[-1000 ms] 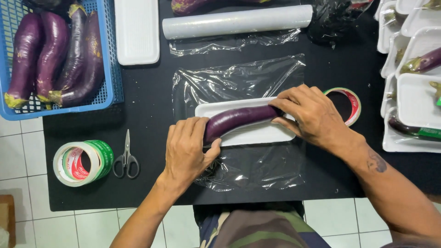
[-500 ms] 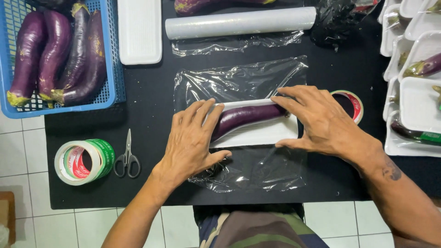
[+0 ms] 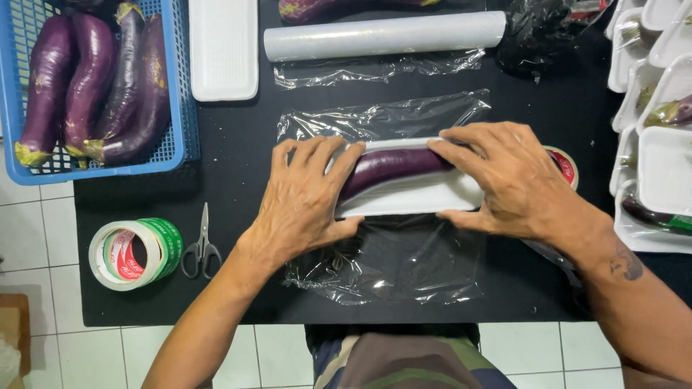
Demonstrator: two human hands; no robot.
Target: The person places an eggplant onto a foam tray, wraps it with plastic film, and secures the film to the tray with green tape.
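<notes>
A purple eggplant (image 3: 393, 164) lies in a long white foam tray (image 3: 425, 198) at the middle of the black table. The tray rests on a sheet of clear plastic wrap (image 3: 389, 266) spread flat beneath it. My left hand (image 3: 306, 198) presses palm down over the tray's left end, fingers spread across the eggplant's tip. My right hand (image 3: 508, 180) grips the tray's right end, fingers over the eggplant and thumb along the tray's near edge.
A blue basket (image 3: 180, 137) with several eggplants stands at the far left, an empty white tray (image 3: 223, 47) beside it. A roll of plastic wrap (image 3: 386, 34) lies at the back. Tape rolls (image 3: 133, 252) and scissors (image 3: 202, 248) sit front left. Stacked trays (image 3: 663, 166) line the right edge.
My left hand has slid up from the tray's near left corner and now lies flat over its left end. My right hand has stayed on the right end.
</notes>
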